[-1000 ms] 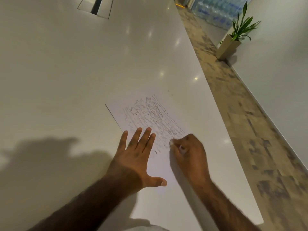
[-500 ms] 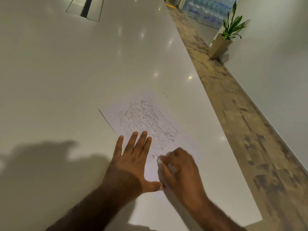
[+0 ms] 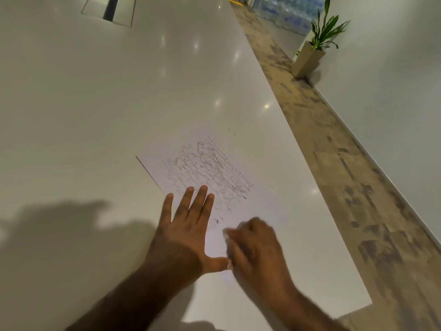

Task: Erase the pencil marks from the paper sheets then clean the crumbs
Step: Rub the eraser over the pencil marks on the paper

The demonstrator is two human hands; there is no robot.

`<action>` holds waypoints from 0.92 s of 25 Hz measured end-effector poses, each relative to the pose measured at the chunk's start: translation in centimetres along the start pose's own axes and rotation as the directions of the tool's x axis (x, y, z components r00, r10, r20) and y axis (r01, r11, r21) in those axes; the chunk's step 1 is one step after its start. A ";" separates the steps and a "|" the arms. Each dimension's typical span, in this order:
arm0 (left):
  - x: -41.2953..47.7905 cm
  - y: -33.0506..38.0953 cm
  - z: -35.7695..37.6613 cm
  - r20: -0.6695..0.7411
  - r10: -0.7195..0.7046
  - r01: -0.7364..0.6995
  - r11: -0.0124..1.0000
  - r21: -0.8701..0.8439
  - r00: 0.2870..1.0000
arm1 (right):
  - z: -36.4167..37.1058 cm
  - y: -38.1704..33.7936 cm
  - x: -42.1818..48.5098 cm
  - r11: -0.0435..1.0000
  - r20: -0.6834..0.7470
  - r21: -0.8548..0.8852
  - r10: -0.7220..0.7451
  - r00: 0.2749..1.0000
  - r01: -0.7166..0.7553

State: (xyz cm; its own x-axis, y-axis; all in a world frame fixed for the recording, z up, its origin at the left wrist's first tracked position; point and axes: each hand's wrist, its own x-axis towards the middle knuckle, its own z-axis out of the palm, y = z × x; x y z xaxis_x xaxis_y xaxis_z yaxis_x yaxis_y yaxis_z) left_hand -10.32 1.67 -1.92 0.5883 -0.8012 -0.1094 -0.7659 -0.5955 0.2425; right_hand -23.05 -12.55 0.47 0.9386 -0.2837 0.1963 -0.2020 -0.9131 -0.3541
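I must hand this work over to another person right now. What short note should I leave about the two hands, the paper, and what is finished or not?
Left hand: open, pressed flat on the paper sheet at its left edge.
Right hand: curled round what looks like a small white eraser, blurred, at the near part of the sheet.
Done: the near part looks mostly clean.
Left: pencil marks cover the far half. After that come the crumbs, which are too small to make out here.

Motion-blurred right hand point(image 3: 255, 247), pale object point(image 3: 226, 233) in its grip indistinct; paper sheet point(image 3: 262, 206) partly covered.
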 end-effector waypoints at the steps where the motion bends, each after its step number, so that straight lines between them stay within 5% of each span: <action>1: 0.1 -0.1 0.1 0.012 0.006 -0.006 1.000 -0.008 1.000 | -0.4 1.5 2.0 0.998 -0.059 0.017 0.069 0.996 -0.068; 5: 0.5 -0.1 0.4 0.033 -0.011 0.012 1.000 -0.026 0.999 | -2.3 4.9 7.1 0.912 -0.146 0.158 0.401 0.905 -0.379; 10: 0.5 0.0 0.5 0.024 -0.021 0.021 1.000 0.012 0.999 | 0.3 -0.3 2.7 0.999 -0.077 0.026 0.045 0.996 -0.043; 15: 0.8 0.0 0.3 0.083 -0.035 0.037 0.999 -0.024 0.996 | -2.6 5.8 8.6 0.922 -0.132 0.106 0.384 0.914 -0.372; 17: 0.6 0.0 0.2 0.090 -0.018 0.024 0.998 -0.060 0.996 | -2.2 4.9 8.4 0.919 -0.153 0.166 0.381 0.912 -0.357; 21: -0.1 0.3 -0.6 0.032 0.036 -0.033 0.996 -0.077 0.999 | 0.3 1.0 4.4 0.991 -0.125 0.058 0.123 0.985 -0.116; 23: 0.0 0.4 -0.8 0.058 0.028 -0.024 0.998 -0.066 0.998 | -0.9 3.5 7.3 0.970 -0.168 0.077 0.240 0.956 -0.230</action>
State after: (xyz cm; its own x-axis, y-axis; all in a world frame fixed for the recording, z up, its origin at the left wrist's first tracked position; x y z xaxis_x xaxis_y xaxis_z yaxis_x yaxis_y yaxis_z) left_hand -10.41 1.52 -1.00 0.5507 -0.8195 -0.1585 -0.7610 -0.5709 0.3082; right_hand -17.13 -18.06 1.52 0.8020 -0.5394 0.2563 -0.3899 -0.7980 -0.4595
